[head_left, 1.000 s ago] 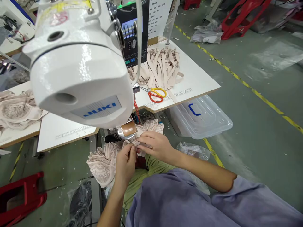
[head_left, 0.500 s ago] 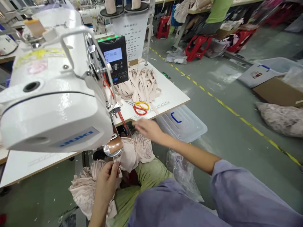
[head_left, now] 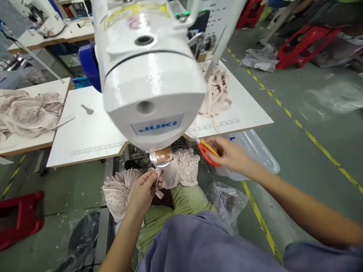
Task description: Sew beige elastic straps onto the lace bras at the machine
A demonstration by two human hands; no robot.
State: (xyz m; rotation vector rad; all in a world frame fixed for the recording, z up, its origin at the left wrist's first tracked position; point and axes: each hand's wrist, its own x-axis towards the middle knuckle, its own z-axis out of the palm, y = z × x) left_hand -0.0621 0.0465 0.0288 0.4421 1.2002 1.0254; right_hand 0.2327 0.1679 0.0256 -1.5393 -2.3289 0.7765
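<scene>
My left hand [head_left: 147,187] is closed on a pale pink fabric strap just below the sewing machine's arm end [head_left: 162,155]. Around it, a beige lace bra [head_left: 185,168] drapes over my lap, and a bunch of the same lace fabric [head_left: 117,192] hangs to the left. My right hand [head_left: 228,151] grips a pair of scissors [head_left: 208,153] with red and yellow handles, held off the table's front edge. Its fingers wrap the handles; the blades are mostly hidden. The white sewing machine head [head_left: 154,87] looms above both hands.
Cut fabric strips [head_left: 215,94] lie on the right part of the white table [head_left: 246,109]. More lace garments [head_left: 31,113] are heaped on the left table. A clear lidded plastic box [head_left: 255,151] stands under the right edge. Red stools [head_left: 306,45] are on the floor.
My right hand has picked the scissors up off the table and moved right with them. My view has swung left, bringing the left table into sight. My left hand keeps hold of the fabric.
</scene>
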